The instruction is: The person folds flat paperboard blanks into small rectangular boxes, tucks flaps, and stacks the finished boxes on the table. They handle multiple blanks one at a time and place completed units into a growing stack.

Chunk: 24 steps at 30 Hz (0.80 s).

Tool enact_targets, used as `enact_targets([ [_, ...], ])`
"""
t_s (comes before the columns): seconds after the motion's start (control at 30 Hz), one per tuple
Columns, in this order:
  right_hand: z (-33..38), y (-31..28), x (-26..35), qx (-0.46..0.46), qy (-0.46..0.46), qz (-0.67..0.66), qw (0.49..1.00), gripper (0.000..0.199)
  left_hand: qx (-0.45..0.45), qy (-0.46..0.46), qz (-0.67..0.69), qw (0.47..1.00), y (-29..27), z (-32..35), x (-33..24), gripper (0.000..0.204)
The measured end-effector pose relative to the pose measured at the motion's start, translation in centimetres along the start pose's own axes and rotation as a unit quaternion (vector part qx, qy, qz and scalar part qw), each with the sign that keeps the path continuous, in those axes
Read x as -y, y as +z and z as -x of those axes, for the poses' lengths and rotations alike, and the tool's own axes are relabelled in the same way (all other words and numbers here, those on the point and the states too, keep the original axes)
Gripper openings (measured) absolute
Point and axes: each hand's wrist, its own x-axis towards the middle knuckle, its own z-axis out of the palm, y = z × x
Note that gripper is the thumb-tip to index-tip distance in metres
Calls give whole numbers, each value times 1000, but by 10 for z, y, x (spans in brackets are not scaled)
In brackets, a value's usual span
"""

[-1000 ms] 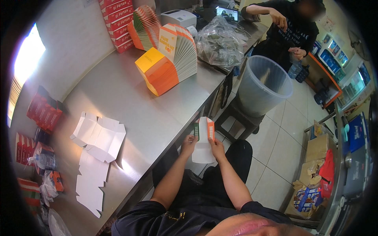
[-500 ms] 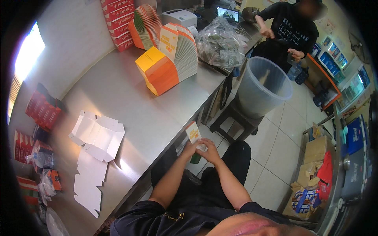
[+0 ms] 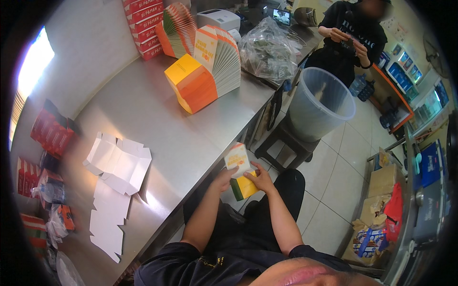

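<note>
Over my lap I hold a small carton [image 3: 246,187] with a cream panel printed in orange, a yellow side and a green end. The cream panel stands up at an angle from the yellow part. My left hand [image 3: 223,180] grips its left edge, thumb on the cream panel. On the other side, my right hand [image 3: 261,179] pinches it near the fold between panel and yellow side. To the left, an unfolded white carton [image 3: 129,164] lies on the steel table [image 3: 157,124]. Farther back stands a fanned row of orange, yellow and cream cartons [image 3: 202,90].
A translucent tub [image 3: 322,114] stands on a dark stool [image 3: 281,150] ahead right. Behind the cartons sit a clear plastic bag [image 3: 268,52] and a stack of red boxes [image 3: 144,31]. Beyond the tub, a co-worker [image 3: 353,35] handles something small. Cardboard boxes [image 3: 381,190] line the right.
My hands have moved apart around the carton, and its yellow side and green end now show. The co-worker's hands have come together higher up.
</note>
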Motion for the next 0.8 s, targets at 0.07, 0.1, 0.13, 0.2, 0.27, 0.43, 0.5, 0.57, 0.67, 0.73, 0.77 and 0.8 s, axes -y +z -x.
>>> enact_targets([
  [0.07, 3, 0, -5, -12, 49, -12, 999, 81, 29, -15, -115, 993, 9, 9, -6, 55],
  [0.1, 4, 0, -7, -19, 54, -1, 998, 77, 39, -22, -137, 989, 11, 11, -8, 57],
  [0.13, 5, 1, -9, -26, 57, 10, 998, 75, 50, -27, -160, 986, 12, 13, -11, 60],
  [0.2, 4, -1, -13, -29, 68, 1, 997, 69, 63, -31, -187, 980, 15, 17, -17, 66],
  [0.27, 5, -1, -12, -20, 85, -40, 995, 63, 68, -30, -197, 978, 20, 23, -23, 71],
  [0.43, 2, -2, -9, -49, 91, 26, 994, 53, -3, 85, -267, 960, 18, 15, -8, 78],
  [0.5, 0, -2, -12, -74, 93, 35, 992, 52, -57, 96, -274, 955, 16, 9, -3, 77],
  [0.57, -1, 1, -9, -97, 92, 18, 991, 53, -113, 71, -282, 950, 15, 6, -2, 75],
  [0.67, 3, 2, -3, -93, 94, 34, 991, 55, -83, 42, -212, 973, 13, 7, -2, 72],
  [0.73, 7, 6, -2, -105, 98, 20, 989, 55, -83, 44, -226, 970, 10, 9, -1, 72],
  [0.77, 10, 7, -3, -111, 100, 13, 989, 54, -83, 44, -232, 968, 9, 11, 0, 72],
  [0.8, 14, 7, -4, -97, 103, -17, 990, 53, -87, 39, -206, 974, 7, 13, 1, 71],
])
